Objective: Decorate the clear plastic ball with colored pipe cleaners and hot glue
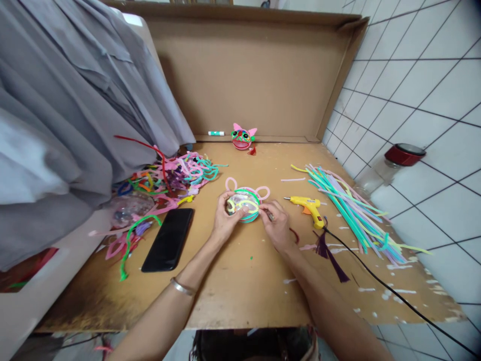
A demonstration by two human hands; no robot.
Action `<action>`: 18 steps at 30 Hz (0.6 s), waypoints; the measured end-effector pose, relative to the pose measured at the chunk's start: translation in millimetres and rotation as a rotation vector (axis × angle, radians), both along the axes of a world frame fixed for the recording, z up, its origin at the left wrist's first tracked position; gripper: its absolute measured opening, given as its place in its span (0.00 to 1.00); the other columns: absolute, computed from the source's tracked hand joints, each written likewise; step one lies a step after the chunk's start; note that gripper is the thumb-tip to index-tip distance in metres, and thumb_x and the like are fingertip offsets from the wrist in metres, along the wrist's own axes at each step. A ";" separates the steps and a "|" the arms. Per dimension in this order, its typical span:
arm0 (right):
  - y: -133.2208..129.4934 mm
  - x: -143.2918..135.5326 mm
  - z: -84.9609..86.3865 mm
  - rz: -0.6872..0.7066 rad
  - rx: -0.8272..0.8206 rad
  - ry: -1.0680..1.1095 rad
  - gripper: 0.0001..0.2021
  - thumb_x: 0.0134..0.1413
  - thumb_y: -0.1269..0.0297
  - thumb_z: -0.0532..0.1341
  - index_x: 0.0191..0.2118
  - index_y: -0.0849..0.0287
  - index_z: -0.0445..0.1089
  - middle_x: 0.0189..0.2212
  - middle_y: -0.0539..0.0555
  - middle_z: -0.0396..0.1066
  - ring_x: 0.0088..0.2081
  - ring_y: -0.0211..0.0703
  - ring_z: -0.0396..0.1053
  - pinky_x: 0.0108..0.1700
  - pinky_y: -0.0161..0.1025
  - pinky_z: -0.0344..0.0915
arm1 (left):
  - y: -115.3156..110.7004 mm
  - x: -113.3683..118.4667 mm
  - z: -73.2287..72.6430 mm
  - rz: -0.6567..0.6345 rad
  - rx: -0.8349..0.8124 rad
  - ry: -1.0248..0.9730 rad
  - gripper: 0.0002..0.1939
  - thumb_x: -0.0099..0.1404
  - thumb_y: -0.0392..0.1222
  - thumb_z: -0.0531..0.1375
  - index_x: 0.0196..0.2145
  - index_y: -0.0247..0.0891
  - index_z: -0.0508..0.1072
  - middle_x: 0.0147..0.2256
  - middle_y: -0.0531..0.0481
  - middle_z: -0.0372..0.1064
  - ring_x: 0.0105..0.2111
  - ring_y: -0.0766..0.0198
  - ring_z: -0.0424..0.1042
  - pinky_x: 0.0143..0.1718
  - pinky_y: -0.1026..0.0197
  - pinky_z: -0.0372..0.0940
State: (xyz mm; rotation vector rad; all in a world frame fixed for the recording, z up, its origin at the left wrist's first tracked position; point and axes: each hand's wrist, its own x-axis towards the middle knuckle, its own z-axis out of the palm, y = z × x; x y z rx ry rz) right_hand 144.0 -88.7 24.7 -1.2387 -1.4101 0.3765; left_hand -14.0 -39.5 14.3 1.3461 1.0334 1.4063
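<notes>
Near the middle of the table is a small round piece (244,201) made of green, teal and yellow pipe cleaners, with two pink loops like ears on its far side. My left hand (224,216) is closed round its left side, thumb across the near face. At its right edge my right hand (275,220) pinches the end of the yellow pipe cleaner. A yellow glue gun (311,206) lies to the right of my right hand. Toward the back stands a finished-looking cat-like head (242,137) with pink ears and black eyes.
Tangled pipe cleaners (180,173) and a black phone (168,240) lie left. Straight pipe cleaners (345,208), a purple tassel (328,254), the black cord (379,283) and a red-lidded jar (393,168) are right. A cardboard panel (248,75) stands behind, with a glue stick (216,133) before it.
</notes>
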 end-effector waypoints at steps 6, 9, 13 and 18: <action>3.4 4.2 -4.1 0.004 -0.034 -0.039 0.07 0.58 0.63 0.57 0.32 0.54 0.71 0.32 0.54 0.72 0.36 0.45 0.70 0.41 0.41 0.67 | -0.2 3.0 3.9 -0.043 -0.035 -0.011 0.36 0.42 0.51 0.74 0.46 0.42 0.65 0.41 0.51 0.68 0.40 0.61 0.70 0.42 0.60 0.67; 4.8 6.2 -5.5 0.010 -0.044 -0.016 0.06 0.58 0.64 0.57 0.32 0.55 0.70 0.32 0.54 0.72 0.36 0.45 0.70 0.41 0.41 0.66 | 1.3 3.3 2.6 -0.040 -0.031 -0.009 0.38 0.39 0.50 0.74 0.46 0.42 0.64 0.42 0.51 0.68 0.40 0.61 0.70 0.41 0.60 0.67; 4.1 8.6 -4.0 0.012 -0.074 -0.012 0.06 0.57 0.64 0.57 0.31 0.55 0.70 0.32 0.53 0.72 0.36 0.45 0.70 0.41 0.41 0.66 | 2.8 3.2 1.0 -0.058 -0.042 -0.013 0.39 0.38 0.50 0.75 0.46 0.42 0.64 0.41 0.51 0.68 0.39 0.61 0.70 0.41 0.60 0.67; 2.4 9.2 0.3 0.005 -0.069 -0.069 0.06 0.57 0.65 0.57 0.31 0.55 0.70 0.32 0.54 0.73 0.36 0.45 0.70 0.41 0.41 0.66 | 3.0 3.3 0.0 -0.066 -0.042 -0.025 0.39 0.38 0.51 0.75 0.46 0.42 0.64 0.44 0.50 0.68 0.41 0.61 0.70 0.43 0.60 0.66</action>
